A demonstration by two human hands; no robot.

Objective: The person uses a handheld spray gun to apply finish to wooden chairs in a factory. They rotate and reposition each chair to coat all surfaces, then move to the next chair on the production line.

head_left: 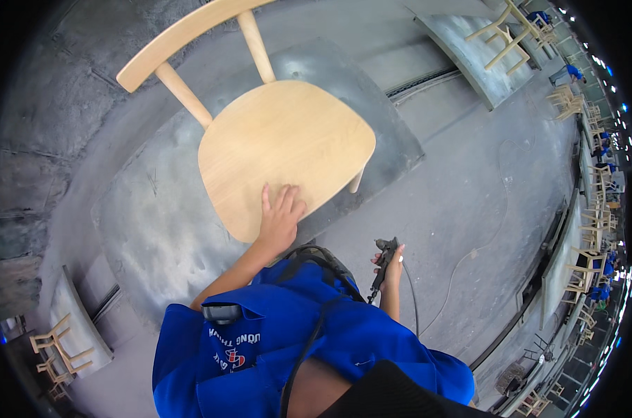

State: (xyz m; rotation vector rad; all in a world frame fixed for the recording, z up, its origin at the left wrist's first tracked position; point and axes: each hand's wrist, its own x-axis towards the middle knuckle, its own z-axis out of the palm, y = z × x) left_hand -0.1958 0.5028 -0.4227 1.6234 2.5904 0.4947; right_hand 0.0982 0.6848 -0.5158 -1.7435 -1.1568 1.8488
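A pale wooden chair (291,139) stands on a grey metal-topped platform (148,216) in front of me. Its rounded seat faces up, and the curved backrest is at the far left on two round posts. My left hand (282,221) rests on the near edge of the seat, fingers spread, with nothing held. Off the platform's near right side, my right hand (392,267) is wrapped around a dark spray gun (383,263). Its head points up and away from me. The grip is partly hidden by my fingers.
A thin hose (415,299) hangs beside my right hand, and a pale line trails over the floor. Another metal table (473,52) at the far right bears a chair frame (500,42). Chairs (61,345) are at lower left. Several people and chairs line the right side.
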